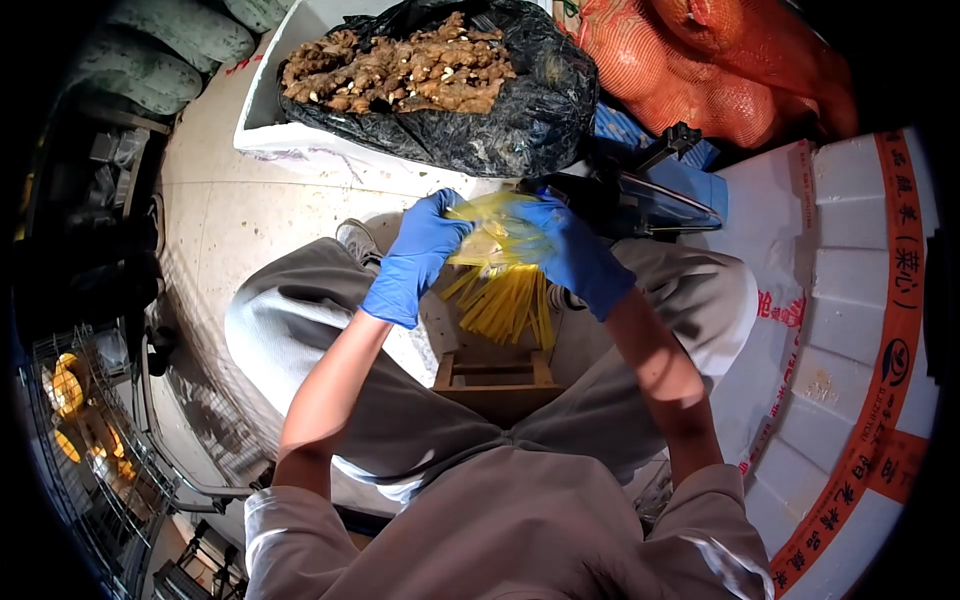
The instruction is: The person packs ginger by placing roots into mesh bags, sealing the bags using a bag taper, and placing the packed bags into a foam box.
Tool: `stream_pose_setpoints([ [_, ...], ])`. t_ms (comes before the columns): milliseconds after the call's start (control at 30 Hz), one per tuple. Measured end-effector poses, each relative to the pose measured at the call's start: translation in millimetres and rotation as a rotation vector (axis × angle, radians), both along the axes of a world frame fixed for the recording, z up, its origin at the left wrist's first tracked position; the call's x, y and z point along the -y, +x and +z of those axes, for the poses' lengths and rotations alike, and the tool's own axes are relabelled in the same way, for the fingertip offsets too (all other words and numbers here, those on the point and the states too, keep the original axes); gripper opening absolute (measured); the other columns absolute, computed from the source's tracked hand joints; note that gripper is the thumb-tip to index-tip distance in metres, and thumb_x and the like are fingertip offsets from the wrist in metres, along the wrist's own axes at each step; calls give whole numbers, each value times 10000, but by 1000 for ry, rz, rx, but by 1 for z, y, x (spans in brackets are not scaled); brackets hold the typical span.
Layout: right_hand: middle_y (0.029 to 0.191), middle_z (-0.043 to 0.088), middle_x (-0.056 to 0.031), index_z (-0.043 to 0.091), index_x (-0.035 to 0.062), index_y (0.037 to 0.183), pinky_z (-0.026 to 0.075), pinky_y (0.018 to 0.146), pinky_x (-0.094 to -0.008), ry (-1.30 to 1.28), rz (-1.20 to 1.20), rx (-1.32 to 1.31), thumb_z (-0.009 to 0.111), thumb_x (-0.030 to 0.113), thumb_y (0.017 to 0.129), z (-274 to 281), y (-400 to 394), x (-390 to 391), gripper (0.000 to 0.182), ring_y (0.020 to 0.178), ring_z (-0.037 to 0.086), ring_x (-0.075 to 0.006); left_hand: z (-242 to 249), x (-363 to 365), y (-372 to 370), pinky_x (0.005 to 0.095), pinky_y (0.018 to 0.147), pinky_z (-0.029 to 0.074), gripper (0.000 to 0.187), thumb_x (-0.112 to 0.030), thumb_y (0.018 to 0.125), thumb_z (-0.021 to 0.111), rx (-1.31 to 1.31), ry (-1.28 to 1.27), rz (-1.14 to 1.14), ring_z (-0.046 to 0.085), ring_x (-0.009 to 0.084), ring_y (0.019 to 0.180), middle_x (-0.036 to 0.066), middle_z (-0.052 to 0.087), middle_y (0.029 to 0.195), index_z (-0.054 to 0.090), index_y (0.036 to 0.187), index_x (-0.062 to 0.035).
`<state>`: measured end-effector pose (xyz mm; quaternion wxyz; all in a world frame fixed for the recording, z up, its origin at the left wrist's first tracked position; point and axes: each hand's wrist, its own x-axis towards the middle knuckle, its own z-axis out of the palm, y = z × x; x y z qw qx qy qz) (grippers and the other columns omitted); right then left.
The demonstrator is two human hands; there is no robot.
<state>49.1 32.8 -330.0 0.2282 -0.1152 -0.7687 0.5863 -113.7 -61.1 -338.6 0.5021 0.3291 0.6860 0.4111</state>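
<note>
Both my hands wear blue gloves and are raised in front of my knees. Between them stretches a thin, see-through yellow plastic bag (492, 222). My left hand (418, 252) pinches its left side, and my right hand (580, 250) has its fingers closed on the right side. Under the bag a bunch of flat yellow strips (505, 305) fans out downward, its upper ends covered by the bag. Beyond my hands lies a heap of knobbly brown ginger (405, 70) on a black plastic bag (550, 85).
The black bag rests in a white foam box (262, 115). Orange mesh sacks (690, 75) stand at upper right, with white foam boxes (845, 250) below them. A small wooden stool (495, 376) shows between my legs. Left are a wire basket (95, 460) and large green gourds (140, 70).
</note>
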Motion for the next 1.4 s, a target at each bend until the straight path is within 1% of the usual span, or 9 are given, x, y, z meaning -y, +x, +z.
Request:
stream_pose_setpoints([
  [100,852,583,-149,555,-45,991,427,686,-245,-852,-149,245,527,50,740,40,-10,11,270,743,565,-199,-38,1,-10,199,689,429,186,18,777,494,-294,323,348,540,109,783,58,594,870,549,954,33],
  [233,828,592,-138,566,-64,935,435,635,-250,412,-138,159,556,132,745,-29,5,-13,273,726,562,-166,17,-3,-9,270,765,483,246,35,801,423,615,12,458,582,181,810,113,583,932,514,1028,17],
  [333,869,584,-129,562,-64,930,448,684,-238,-313,-202,218,559,-6,702,-21,8,-6,235,794,569,-151,24,4,-2,272,782,487,216,5,813,432,987,69,414,586,170,819,103,587,928,524,1008,4],
  [467,920,577,-138,550,-61,953,461,718,-256,34,-52,184,562,-68,676,-8,9,-10,278,833,572,-158,15,1,-4,255,719,482,139,-26,757,565,688,164,200,580,154,788,64,598,870,558,895,-17],
  [600,939,585,-111,534,-63,982,458,749,-252,-522,-145,244,563,-40,698,20,4,2,286,839,572,-162,5,-6,4,214,602,418,192,-11,688,631,-151,75,20,513,82,679,58,596,779,563,868,-5],
  [733,930,590,-86,534,-65,975,450,758,-243,-1121,-57,43,562,47,749,27,-8,5,253,822,575,-151,-7,-3,-3,201,579,412,163,42,741,494,155,295,301,497,68,665,63,593,774,562,883,-1],
  [933,728,589,-96,581,-32,872,442,625,-247,621,-91,27,565,39,709,-29,7,-14,179,700,554,-121,39,0,3,258,727,498,197,-62,840,426,833,-124,385,591,160,793,76,599,890,529,998,-5],
  [1333,873,582,-82,576,-35,924,461,695,-234,-839,-256,81,551,-1,731,-31,-1,-3,198,759,578,-160,-2,-3,4,193,604,431,179,42,741,540,-61,181,186,518,64,693,31,586,791,559,911,-11],
  [1400,874,580,-82,546,-54,984,451,686,-215,-473,-66,185,536,-4,748,-7,1,0,242,755,563,-128,-1,-2,5,191,603,427,180,37,756,522,-43,191,284,517,61,691,35,586,796,563,926,-8],
])
